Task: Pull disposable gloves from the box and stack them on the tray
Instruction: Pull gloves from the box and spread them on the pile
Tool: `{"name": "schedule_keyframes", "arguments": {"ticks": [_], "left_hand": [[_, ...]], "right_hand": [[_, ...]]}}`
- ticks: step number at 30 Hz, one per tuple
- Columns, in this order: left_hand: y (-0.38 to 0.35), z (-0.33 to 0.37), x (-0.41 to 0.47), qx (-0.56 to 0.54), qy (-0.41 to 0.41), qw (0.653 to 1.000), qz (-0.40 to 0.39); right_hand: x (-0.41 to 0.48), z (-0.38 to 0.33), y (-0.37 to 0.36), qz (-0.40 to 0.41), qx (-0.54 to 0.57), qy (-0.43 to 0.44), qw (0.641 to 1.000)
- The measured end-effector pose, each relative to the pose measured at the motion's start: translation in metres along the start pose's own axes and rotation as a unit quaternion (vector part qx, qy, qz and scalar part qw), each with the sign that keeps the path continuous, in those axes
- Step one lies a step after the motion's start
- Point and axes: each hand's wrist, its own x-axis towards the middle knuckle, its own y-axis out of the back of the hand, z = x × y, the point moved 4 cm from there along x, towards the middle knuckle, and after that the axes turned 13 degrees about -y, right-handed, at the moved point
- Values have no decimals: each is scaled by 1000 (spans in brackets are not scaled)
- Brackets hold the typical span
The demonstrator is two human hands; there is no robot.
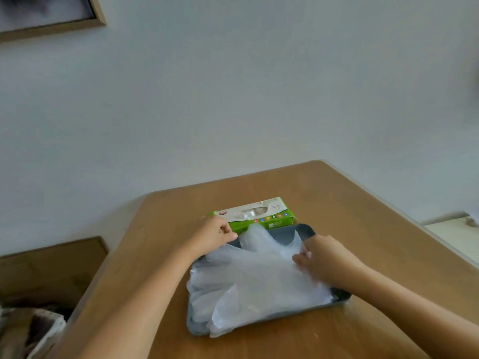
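**Both hands on the top glove over the tray**

Your left hand (216, 235) curls at the tray's far-left corner and pinches the edge of the top glove (267, 244). Your right hand (325, 257) pinches the same clear film at the right side. The glove lies spread over the stacked gloves (246, 294) in the grey tray (305, 230). The green box (259, 216) sits just behind the tray on the wooden table (350, 203).

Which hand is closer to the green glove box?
Left. The left hand is just beside the green cardboard glove box; the right hand is farther, pinching clear plastic gloves over the grey tray.
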Motion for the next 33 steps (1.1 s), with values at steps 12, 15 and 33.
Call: {"name": "schedule_keyframes", "arguments": {"ticks": [12, 15, 33], "left_hand": [[-19, 114, -55, 57, -134, 989, 11], [-60, 117, -74, 76, -116, 985, -108], [-62, 60, -93, 125, -59, 965, -225]], "right_hand": [[1, 2, -12, 27, -22, -22, 999], [2, 3, -12, 37, -25, -17, 999], [-11, 3, -32, -112, -175, 207, 956]]}}
